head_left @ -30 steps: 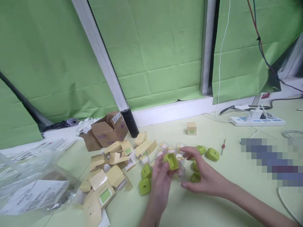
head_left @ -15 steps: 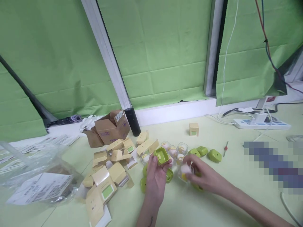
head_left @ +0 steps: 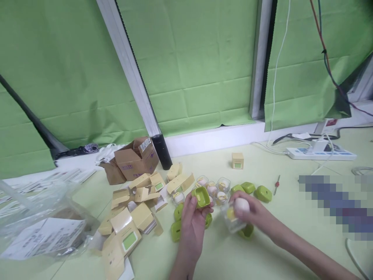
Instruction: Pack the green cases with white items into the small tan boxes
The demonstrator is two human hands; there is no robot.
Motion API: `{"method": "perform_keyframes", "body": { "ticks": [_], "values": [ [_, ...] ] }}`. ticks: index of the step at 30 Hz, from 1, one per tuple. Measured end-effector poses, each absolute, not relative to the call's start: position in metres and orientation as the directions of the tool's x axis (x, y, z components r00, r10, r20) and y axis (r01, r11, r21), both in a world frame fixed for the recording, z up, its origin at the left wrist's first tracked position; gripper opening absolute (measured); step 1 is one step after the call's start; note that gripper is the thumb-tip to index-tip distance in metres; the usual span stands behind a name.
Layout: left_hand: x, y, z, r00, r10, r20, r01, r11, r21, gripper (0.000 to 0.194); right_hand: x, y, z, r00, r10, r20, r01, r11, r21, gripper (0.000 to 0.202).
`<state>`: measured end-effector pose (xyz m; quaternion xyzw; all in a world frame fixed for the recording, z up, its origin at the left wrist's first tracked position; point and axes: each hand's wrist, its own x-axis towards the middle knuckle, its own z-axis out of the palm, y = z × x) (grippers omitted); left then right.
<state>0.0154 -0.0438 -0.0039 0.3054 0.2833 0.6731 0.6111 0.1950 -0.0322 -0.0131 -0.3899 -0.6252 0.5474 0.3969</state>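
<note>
Curtains [head_left: 201, 58], green, hung across the whole upper frame. Table [head_left: 215, 260], pale green, filling the lower frame. Bag [head_left: 77, 214], clear plastic with a printed sheet, lower left. Carton [head_left: 136, 161], brown, flaps up, left of centre. Power strip [head_left: 320, 154], white, plug fitted, at the right. Right hand [head_left: 256, 214], lower right of centre: fingers curled and closed on the clear case. Left hand [head_left: 194, 225], lower centre: thumb and fingers pinching the green cup by its sides. Opened boxes [head_left: 142, 216], cream with green panels, heaped left of centre, some flaps standing. Cylinder [head_left: 162, 151], black, upright beside the carton. Clear case [head_left: 233, 225], one, blurred, below centre at the right hand, with a yellow part. Green cup [head_left: 201, 197], one, near the centre, hollow face towards the viewer. Spare cups [head_left: 264, 193], green, several, on the table to both sides of the hands. Spare cases [head_left: 223, 184], clear with pale contents, grouped beyond the hands. Closed box [head_left: 237, 160], cream, single, right of centre. White ball [head_left: 241, 205], one, at the right fingers; whether inside the clear case, cannot tell. Slim piece [head_left: 277, 184], red-banded, right of the spare cups.
</note>
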Motion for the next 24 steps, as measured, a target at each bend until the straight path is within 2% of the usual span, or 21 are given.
{"method": "perform_keyframes", "body": {
  "ticks": [1,3,5,7,8,10,13,15,16,17,19,21,24],
  "values": [
    [0.016,-0.044,-0.004,-0.072,0.996,0.061,-0.649,-0.093,0.755,0.02,0.191,-0.036,-0.014,-0.393,0.903,0.175,0.263,0.293,-0.919,0.027],
    [0.016,-0.044,-0.004,-0.071,0.996,0.055,-0.642,-0.088,0.762,0.02,0.183,-0.043,-0.017,-0.491,0.811,0.318,0.559,0.573,-0.599,0.024],
    [0.017,-0.044,-0.005,-0.061,0.996,0.057,-0.63,-0.083,0.773,0.019,0.175,-0.047,-0.023,-0.593,0.727,0.347,0.663,0.685,-0.302,0.022],
    [0.018,-0.044,-0.006,-0.054,0.997,0.06,-0.624,-0.08,0.777,0.017,0.171,-0.048,-0.027,-0.64,0.695,0.329,0.678,0.712,-0.185,0.027],
    [0.018,-0.044,-0.007,-0.051,0.997,0.058,-0.624,-0.077,0.777,0.016,0.171,-0.049,-0.027,-0.644,0.692,0.326,0.673,0.715,-0.188,0.03],
    [0.019,-0.044,-0.008,-0.053,0.997,0.052,-0.629,-0.074,0.774,0.014,0.174,-0.049,-0.023,-0.62,0.71,0.335,0.649,0.703,-0.291,0.03],
    [0.019,-0.046,-0.009,-0.027,0.999,0.045,-0.619,-0.052,0.783,0.024,0.186,-0.048,-0.013,-0.461,0.832,0.309,0.549,0.541,-0.637,0.034],
    [0.021,-0.047,-0.01,0.025,0.999,0.039,-0.606,-0.016,0.795,0.032,0.195,-0.044,-0.006,-0.34,0.918,0.207,0.383,0.336,-0.86,0.033],
    [0.022,-0.049,-0.01,0.061,0.998,0.032,-0.601,0.011,0.799,0.033,0.198,-0.042,-0.004,-0.306,0.94,0.151,0.284,0.241,-0.928,0.032],
    [0.023,-0.05,-0.01,0.102,0.994,0.023,-0.594,0.042,0.803,0.033,0.2,-0.039,-0.003,-0.295,0.949,0.115,0.193,0.177,-0.965,0.033],
    [0.027,-0.052,-0.011,0.175,0.985,0.002,-0.566,0.099,0.818,0.033,0.203,-0.034,-0.001,-0.308,0.943,0.127,0.077,0.158,-0.984,0.034],
    [0.03,-0.054,-0.014,0.189,0.982,0.003,-0.511,0.096,0.854,0.031,0.203,-0.032,-0.002,-0.306,0.934,0.182,0.063,0.211,-0.975,0.035],
    [0.033,-0.053,-0.021,0.134,0.988,0.073,-0.421,-0.01,0.907,0.03,0.201,-0.032,-0.006,-0.238,0.944,0.228,0.081,0.254,-0.964,0.039]
  ]
}}
